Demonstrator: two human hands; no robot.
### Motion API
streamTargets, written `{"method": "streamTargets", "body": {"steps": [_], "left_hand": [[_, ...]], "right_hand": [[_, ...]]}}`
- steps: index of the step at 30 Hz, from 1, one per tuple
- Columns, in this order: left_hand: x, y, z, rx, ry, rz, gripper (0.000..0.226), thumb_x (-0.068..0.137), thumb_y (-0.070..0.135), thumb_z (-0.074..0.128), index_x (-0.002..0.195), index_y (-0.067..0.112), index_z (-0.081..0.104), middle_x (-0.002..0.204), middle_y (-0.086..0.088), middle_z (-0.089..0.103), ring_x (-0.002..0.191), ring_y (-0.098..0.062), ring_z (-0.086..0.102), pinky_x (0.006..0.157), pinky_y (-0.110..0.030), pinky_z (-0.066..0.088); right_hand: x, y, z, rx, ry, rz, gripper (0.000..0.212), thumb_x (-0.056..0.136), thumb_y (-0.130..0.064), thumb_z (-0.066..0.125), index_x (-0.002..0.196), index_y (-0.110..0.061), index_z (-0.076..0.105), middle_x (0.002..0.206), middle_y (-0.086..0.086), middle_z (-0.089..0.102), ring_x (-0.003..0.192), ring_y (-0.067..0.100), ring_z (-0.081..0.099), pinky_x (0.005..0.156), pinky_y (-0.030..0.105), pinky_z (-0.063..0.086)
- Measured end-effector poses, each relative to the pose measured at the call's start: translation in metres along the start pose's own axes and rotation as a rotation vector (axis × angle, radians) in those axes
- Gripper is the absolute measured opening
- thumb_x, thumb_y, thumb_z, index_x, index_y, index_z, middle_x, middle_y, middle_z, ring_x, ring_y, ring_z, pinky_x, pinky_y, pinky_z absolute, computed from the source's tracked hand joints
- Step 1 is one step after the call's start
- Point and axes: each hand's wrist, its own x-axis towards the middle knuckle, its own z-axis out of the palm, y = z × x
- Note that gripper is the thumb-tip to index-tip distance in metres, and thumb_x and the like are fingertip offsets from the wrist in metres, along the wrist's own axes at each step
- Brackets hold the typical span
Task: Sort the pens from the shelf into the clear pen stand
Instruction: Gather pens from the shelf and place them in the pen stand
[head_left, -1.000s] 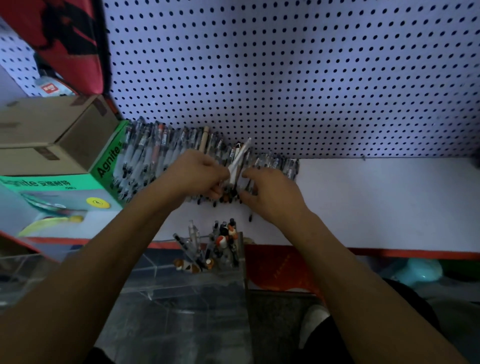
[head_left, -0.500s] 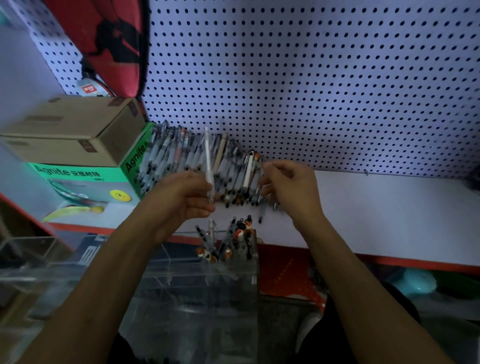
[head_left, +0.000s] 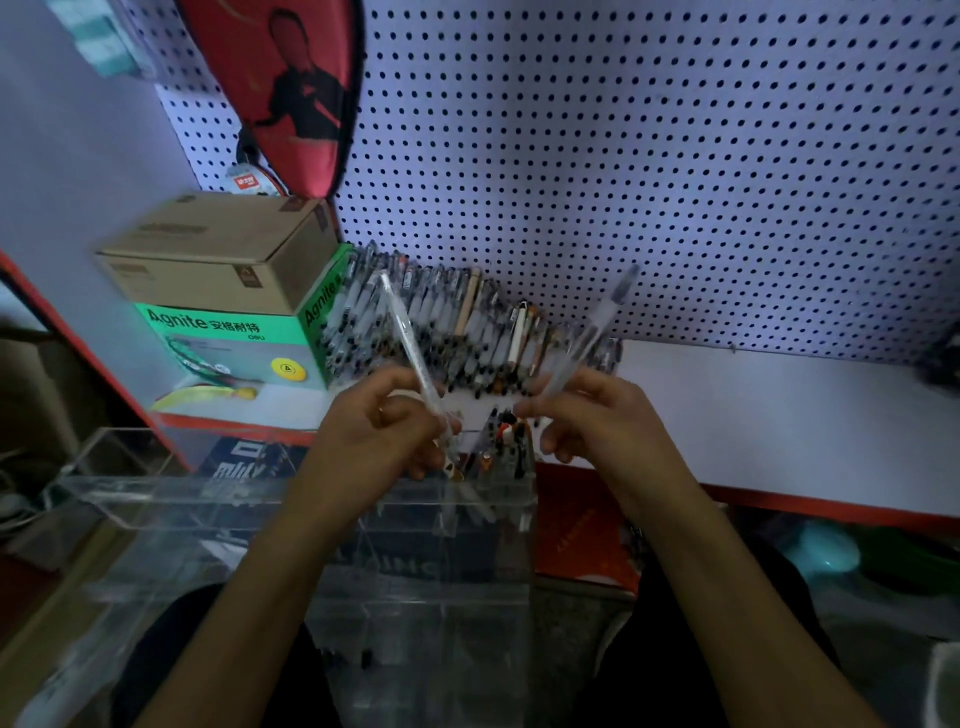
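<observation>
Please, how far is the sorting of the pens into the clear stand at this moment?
Early stage. Done: a small cluster of pens already stands in one compartment of the clear acrylic pen stand. In hand: the left hand grips one translucent white pen, the right hand another clear pen. Left: the long row of pens on the white shelf.

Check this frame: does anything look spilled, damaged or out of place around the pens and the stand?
Nothing stands out. Each hand holds one pen, left hand and right hand, above the clear pen stand, which already holds some pens in one compartment. The remaining pens lean in a row against the pegboard. The frame is slightly blurred.
</observation>
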Motion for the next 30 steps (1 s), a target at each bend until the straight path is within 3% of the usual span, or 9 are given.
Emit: {"method": "streamTargets", "body": {"steps": [3, 6, 11, 13, 15, 18, 21, 25, 30], "left_hand": [[-0.014, -0.007, 0.003, -0.006, 0.077, 0.038, 0.006, 0.093, 0.005, 0.058, 0.089, 0.008, 0.062, 0.072, -0.012, 0.070, 0.061, -0.020, 0.066, 0.053, -0.025, 0.053], [-0.027, -0.022, 0.004, 0.073, 0.119, 0.104, 0.007, 0.093, 0.012, 0.061, 0.087, 0.011, 0.065, 0.073, -0.004, 0.070, 0.065, -0.014, 0.066, 0.057, -0.026, 0.054], [-0.029, -0.049, 0.009, 0.239, 0.126, 0.124, 0.003, 0.089, 0.019, 0.068, 0.087, 0.017, 0.067, 0.078, 0.005, 0.070, 0.077, -0.011, 0.068, 0.073, -0.031, 0.057], [-0.024, -0.051, 0.012, 0.266, 0.131, 0.140, 0.004, 0.088, 0.019, 0.070, 0.089, 0.017, 0.067, 0.080, 0.006, 0.071, 0.079, -0.006, 0.069, 0.075, -0.026, 0.056], [-0.019, -0.048, 0.015, 0.273, 0.139, 0.152, 0.006, 0.086, 0.019, 0.072, 0.090, 0.020, 0.067, 0.079, 0.009, 0.072, 0.077, 0.000, 0.068, 0.072, -0.017, 0.054], [-0.011, -0.041, 0.021, 0.284, 0.148, 0.201, 0.010, 0.085, 0.017, 0.074, 0.088, 0.023, 0.067, 0.076, 0.015, 0.070, 0.076, 0.006, 0.067, 0.068, -0.007, 0.049], [-0.005, -0.042, 0.026, 0.332, 0.129, 0.202, 0.015, 0.084, 0.017, 0.075, 0.085, 0.026, 0.064, 0.075, 0.019, 0.067, 0.076, 0.010, 0.065, 0.066, -0.003, 0.045], [-0.003, -0.051, 0.029, 0.450, 0.143, 0.212, 0.017, 0.081, 0.023, 0.078, 0.082, 0.030, 0.062, 0.074, 0.020, 0.064, 0.077, 0.009, 0.063, 0.066, -0.001, 0.044], [-0.005, -0.052, 0.031, 0.492, 0.116, 0.303, 0.024, 0.079, 0.016, 0.078, 0.085, 0.030, 0.060, 0.074, 0.025, 0.058, 0.078, 0.011, 0.060, 0.071, -0.002, 0.045]], "right_hand": [[-0.016, 0.008, -0.005, -0.187, 0.046, -0.044, 0.012, 0.091, -0.024, 0.067, 0.093, -0.014, 0.073, 0.085, 0.005, 0.074, 0.062, 0.016, 0.064, 0.062, 0.033, 0.051], [-0.022, 0.019, -0.011, -0.391, 0.068, -0.074, 0.028, 0.089, -0.036, 0.067, 0.089, -0.008, 0.073, 0.080, 0.012, 0.068, 0.065, 0.021, 0.061, 0.062, 0.037, 0.050], [-0.020, 0.025, -0.004, -0.525, -0.023, -0.101, 0.013, 0.089, -0.029, 0.069, 0.085, -0.018, 0.074, 0.076, 0.001, 0.070, 0.068, 0.012, 0.064, 0.064, 0.026, 0.052], [-0.013, 0.029, 0.002, -0.682, -0.033, -0.100, 0.015, 0.088, -0.027, 0.069, 0.079, -0.016, 0.072, 0.074, 0.001, 0.068, 0.067, 0.010, 0.063, 0.060, 0.023, 0.052], [-0.006, 0.028, 0.008, -0.830, -0.042, -0.096, 0.026, 0.088, -0.024, 0.068, 0.065, -0.014, 0.061, 0.062, 0.000, 0.059, 0.056, 0.006, 0.055, 0.049, 0.013, 0.041], [0.004, 0.019, 0.015, -0.892, -0.085, -0.116, 0.033, 0.085, -0.020, 0.071, 0.057, -0.017, 0.055, 0.054, -0.004, 0.051, 0.048, 0.004, 0.049, 0.044, 0.010, 0.036], [0.010, 0.012, 0.016, -0.939, -0.142, -0.097, 0.028, 0.081, -0.023, 0.076, 0.060, -0.019, 0.058, 0.058, -0.004, 0.055, 0.049, 0.002, 0.049, 0.042, 0.010, 0.036], [0.010, 0.013, 0.013, -0.923, -0.133, -0.144, 0.013, 0.081, -0.024, 0.076, 0.078, -0.016, 0.067, 0.073, -0.001, 0.067, 0.066, 0.010, 0.062, 0.050, 0.011, 0.042], [0.007, 0.016, 0.009, -0.941, -0.154, -0.116, 0.014, 0.081, -0.024, 0.076, 0.086, -0.022, 0.063, 0.079, -0.008, 0.064, 0.067, -0.002, 0.055, 0.049, 0.005, 0.037]]}}
